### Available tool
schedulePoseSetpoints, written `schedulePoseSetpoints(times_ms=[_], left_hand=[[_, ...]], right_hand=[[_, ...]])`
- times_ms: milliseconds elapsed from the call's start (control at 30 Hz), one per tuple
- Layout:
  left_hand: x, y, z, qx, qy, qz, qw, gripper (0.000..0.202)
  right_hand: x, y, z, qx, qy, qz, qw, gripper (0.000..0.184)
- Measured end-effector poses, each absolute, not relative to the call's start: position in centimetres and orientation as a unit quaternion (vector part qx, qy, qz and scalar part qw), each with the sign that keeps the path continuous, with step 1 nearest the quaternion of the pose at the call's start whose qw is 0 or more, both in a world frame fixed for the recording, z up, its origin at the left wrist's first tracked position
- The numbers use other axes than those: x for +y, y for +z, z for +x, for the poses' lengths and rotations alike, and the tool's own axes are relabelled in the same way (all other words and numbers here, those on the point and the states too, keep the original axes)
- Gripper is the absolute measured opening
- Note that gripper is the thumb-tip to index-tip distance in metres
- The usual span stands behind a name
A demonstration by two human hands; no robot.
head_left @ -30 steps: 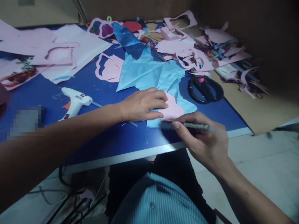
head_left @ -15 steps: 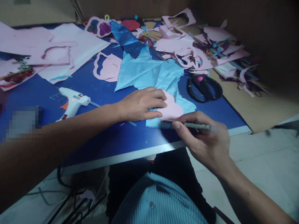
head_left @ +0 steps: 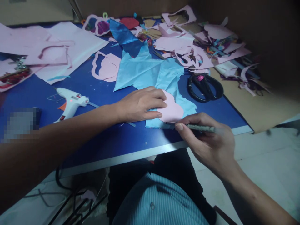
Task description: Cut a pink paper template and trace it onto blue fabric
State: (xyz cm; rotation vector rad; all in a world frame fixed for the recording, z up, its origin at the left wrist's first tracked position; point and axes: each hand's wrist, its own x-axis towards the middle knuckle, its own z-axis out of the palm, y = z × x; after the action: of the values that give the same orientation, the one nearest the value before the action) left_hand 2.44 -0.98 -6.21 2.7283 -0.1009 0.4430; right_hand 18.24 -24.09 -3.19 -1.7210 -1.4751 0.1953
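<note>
My left hand [head_left: 146,103] lies flat with its fingers stretched out, pressing a pink cloud-shaped cutout [head_left: 173,109] onto light blue satin cloth [head_left: 140,72]. Part of the cutout is hidden under the fingers. My right hand [head_left: 208,140] is closed around a slim pen [head_left: 201,127] with a patterned barrel. Its tip rests at the cutout's lower edge, over the cloth. Just beyond my right hand are scissors with black handles [head_left: 205,88], their blades mostly hidden.
A white glue gun [head_left: 71,102] lies left on the blue table [head_left: 112,143], near my left forearm. Large pink sheets [head_left: 82,40] spread at the back left. Pink scraps [head_left: 178,43] heap along the back and right. A pink cut piece [head_left: 106,67] sits beside the cloth.
My right hand and the pen have shifted slightly right and down along the cutout's lower edge. My left hand stays on the cutout.
</note>
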Motion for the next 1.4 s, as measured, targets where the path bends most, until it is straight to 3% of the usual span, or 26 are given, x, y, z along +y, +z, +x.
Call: schedulePoseSetpoints(times_ms=[667, 833, 867, 1033, 1400], left_hand=[[-1.0, -5.8, 2.4, -0.031, 0.137, 0.972, 0.186, 0.029], [-1.1, -5.1, 2.5, -0.017, 0.106, 0.979, 0.174, 0.029], [-1.1, -5.0, 2.5, -0.018, 0.104, 0.980, 0.171, 0.029], [-1.0, -4.9, 2.5, -0.030, 0.105, 0.982, 0.156, 0.030], [-1.7, -3.3, 2.7, -0.005, 0.063, 0.989, 0.134, 0.034]], right_hand=[[-26.0, -3.3, 19.5, -0.534, 0.054, -0.729, 0.425, 0.013], [-26.3, -3.7, 20.1, -0.542, 0.038, -0.707, 0.453, 0.004], [-26.1, -3.7, 20.3, -0.564, 0.032, -0.691, 0.451, 0.009], [-25.2, -3.8, 20.8, -0.712, -0.003, -0.605, 0.357, 0.037], [-25.2, -5.4, 21.4, -0.758, -0.021, -0.598, 0.259, 0.039]])
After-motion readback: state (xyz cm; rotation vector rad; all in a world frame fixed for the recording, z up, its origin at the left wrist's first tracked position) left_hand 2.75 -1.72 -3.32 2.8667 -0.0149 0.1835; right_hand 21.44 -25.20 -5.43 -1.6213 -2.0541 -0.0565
